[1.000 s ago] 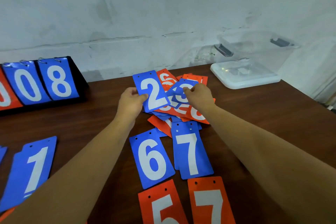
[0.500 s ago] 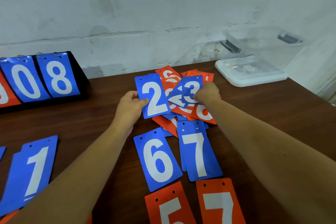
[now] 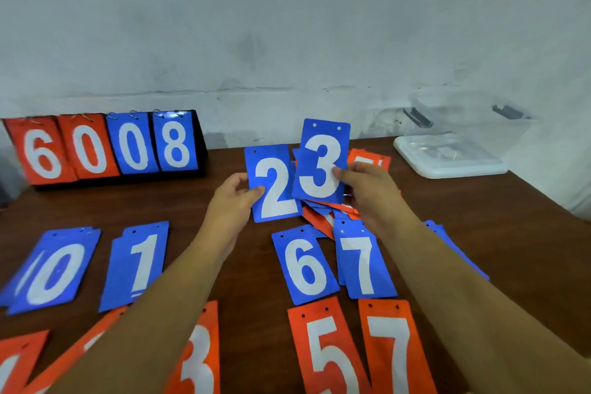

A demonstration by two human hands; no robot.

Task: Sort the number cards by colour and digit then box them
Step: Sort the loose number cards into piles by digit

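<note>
1. While sorting is only part done, the far-left scoreboard stand point(image 3: 105, 145) shows 6, 0, 0, 8 on its rings, at the back of the worktop point(image 3: 511, 217).
2. In front of it lie the blue 0 pile point(image 3: 54, 269) and blue 1 pile point(image 3: 140, 262), with orange cards point(image 3: 198, 358) along the near edge.
3. The left hand point(image 3: 235, 198) pinches the blue 2 card point(image 3: 273, 184) by its left edge, lifted off the heap.
4. The right hand point(image 3: 364, 192) grips the blue 3 card point(image 3: 323, 161), upright and overlapping the 2's right edge.
5. Below them sit the mixed heap point(image 3: 319, 217), the blue 6 point(image 3: 305, 264) and blue 7 point(image 3: 363, 262), then the orange 5 point(image 3: 326, 349) and orange 7 point(image 3: 391, 349).
6. Far right, the clear box point(image 3: 460, 137) looks empty.
7. Judged step: placing blues. Next, each card likely needs a bare spot between the 1 and the 6.
</note>
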